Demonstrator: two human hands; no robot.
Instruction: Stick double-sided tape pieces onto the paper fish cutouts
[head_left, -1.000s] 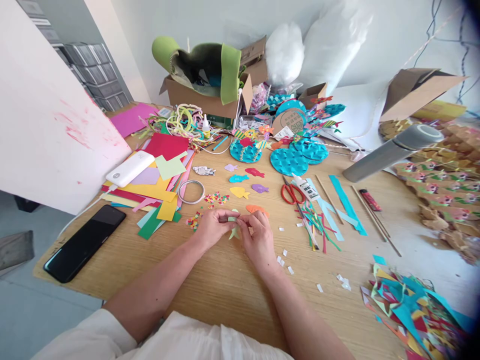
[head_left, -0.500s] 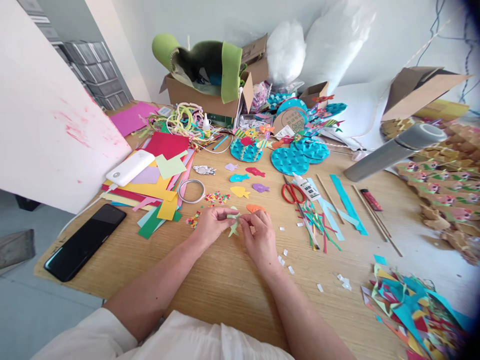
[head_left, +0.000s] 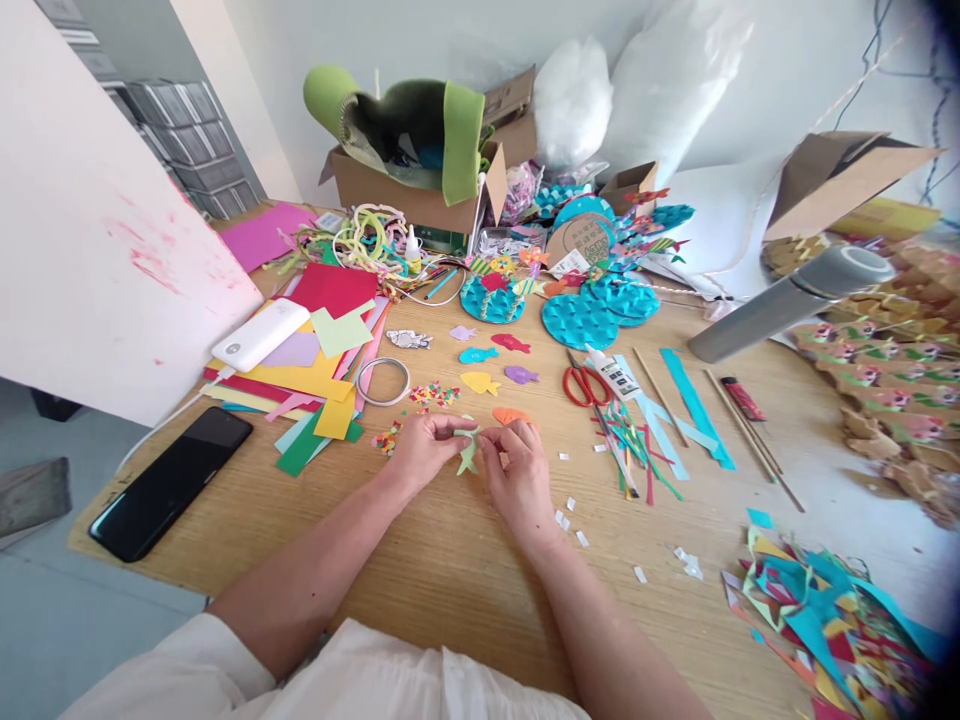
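A light green paper fish (head_left: 467, 460) lies between my hands, its tail pointing toward me. My left hand (head_left: 426, 452) pinches its left side with thumb and forefinger. From the right, my right hand (head_left: 519, 478) has its fingertips pressed together at the fish's edge; whatever they grip is too small to make out. Just behind that hand lies an orange paper fish (head_left: 510, 415), partly covered. Farther back are a yellow fish (head_left: 478, 383), a blue fish (head_left: 478, 355), a red fish (head_left: 511, 343) and a purple fish (head_left: 521, 375). Tiny paper bits (head_left: 433, 396) are heaped near my left fingers.
Red-handled scissors (head_left: 587, 384), a glue bottle (head_left: 611, 372) and thin paper strips (head_left: 637, 450) lie to the right. Coloured paper (head_left: 330, 290), a power bank (head_left: 260, 334) and a phone (head_left: 171, 484) occupy the left. A grey flask (head_left: 787, 303) and paper scraps (head_left: 840, 620) are farther right.
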